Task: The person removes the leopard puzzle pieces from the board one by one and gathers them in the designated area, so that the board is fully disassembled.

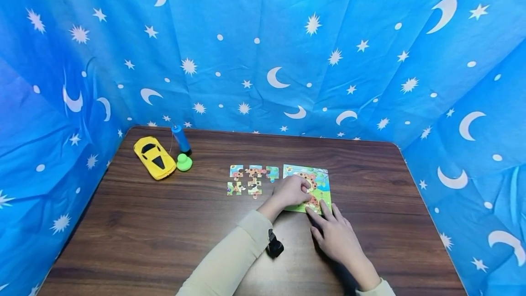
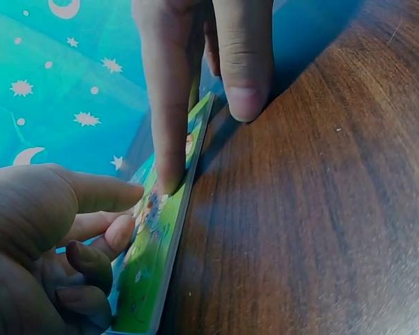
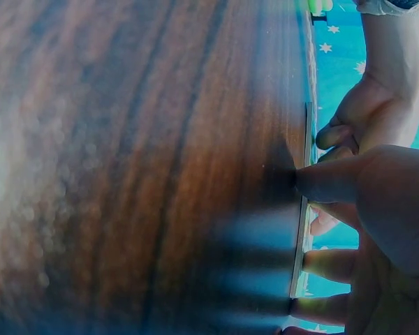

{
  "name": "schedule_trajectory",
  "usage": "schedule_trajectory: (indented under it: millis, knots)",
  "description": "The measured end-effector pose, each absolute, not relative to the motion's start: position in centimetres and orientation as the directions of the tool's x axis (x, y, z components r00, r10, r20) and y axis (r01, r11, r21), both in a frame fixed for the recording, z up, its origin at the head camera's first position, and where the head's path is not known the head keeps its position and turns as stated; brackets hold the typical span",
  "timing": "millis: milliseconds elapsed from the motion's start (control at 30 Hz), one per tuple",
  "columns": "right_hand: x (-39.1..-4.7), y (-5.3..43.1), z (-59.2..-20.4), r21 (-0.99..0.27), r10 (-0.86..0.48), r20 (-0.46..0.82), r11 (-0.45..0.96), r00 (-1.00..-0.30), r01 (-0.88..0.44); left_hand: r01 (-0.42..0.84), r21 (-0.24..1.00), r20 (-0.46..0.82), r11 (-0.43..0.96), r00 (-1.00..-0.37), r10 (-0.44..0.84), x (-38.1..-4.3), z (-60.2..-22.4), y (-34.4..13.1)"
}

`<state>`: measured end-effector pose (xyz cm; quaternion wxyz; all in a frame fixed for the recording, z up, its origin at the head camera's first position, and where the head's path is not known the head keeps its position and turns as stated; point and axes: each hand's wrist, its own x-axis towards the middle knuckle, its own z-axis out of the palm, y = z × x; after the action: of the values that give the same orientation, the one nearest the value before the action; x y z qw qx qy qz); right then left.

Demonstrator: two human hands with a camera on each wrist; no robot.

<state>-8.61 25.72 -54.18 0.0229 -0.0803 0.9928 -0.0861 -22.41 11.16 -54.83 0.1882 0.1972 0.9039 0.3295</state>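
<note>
A picture jigsaw board (image 1: 324, 178) with a spotted animal on a green and blue scene lies on the table. Over its middle is my left hand (image 1: 291, 191), fingers bent and tips at the picture; whether they pinch a piece is hidden. In the left wrist view, the thumb and bent fingers of that left hand (image 2: 38, 237) reach the board's face. My right hand (image 1: 338, 236) rests fingertips on the board's near right edge, its fingers extended and spread. Left of the board lie several loose jigsaw pieces (image 1: 255, 187).
At the table's far left sit a yellow toy car (image 1: 154, 157), a blue cylinder (image 1: 181, 139) and a green knobbed object (image 1: 184, 162). The brown wooden table (image 1: 164, 232) is bordered by a blue star-and-moon cloth (image 1: 263, 58). A black device (image 1: 275, 245) is strapped to my left wrist.
</note>
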Motion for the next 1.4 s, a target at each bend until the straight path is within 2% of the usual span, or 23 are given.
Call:
schedule_trajectory:
  millis: [200,500,633,1000,1400]
  knots:
    - [-8.6,25.7,-54.4,-0.177,-0.164,-0.029,0.972,-0.986,-0.157,0.219,0.674,-0.196,0.706,-0.868,0.456,-22.2,-54.9,11.3]
    - [-8.5,25.7,-54.6,-0.176,-0.162,-0.019,0.972,-0.987,-0.156,0.272,0.698,-0.063,0.663,-0.898,0.436,-22.2,-55.7,11.3]
    - [-8.5,25.7,-54.7,-0.175,-0.166,-0.009,0.971,-0.986,-0.162,0.274,0.696,-0.041,0.663,-0.907,0.418,-22.1,-55.8,11.4]
    - [-8.5,25.8,-54.9,-0.170,-0.171,0.008,0.971,-0.985,-0.169,0.313,0.701,0.033,0.641,-0.912,0.409,-22.1,-56.3,11.7]
    - [-8.5,25.8,-54.7,-0.169,-0.177,0.031,0.969,-0.984,-0.179,0.304,0.734,0.032,0.608,-0.909,0.415,-22.4,-56.5,11.8]
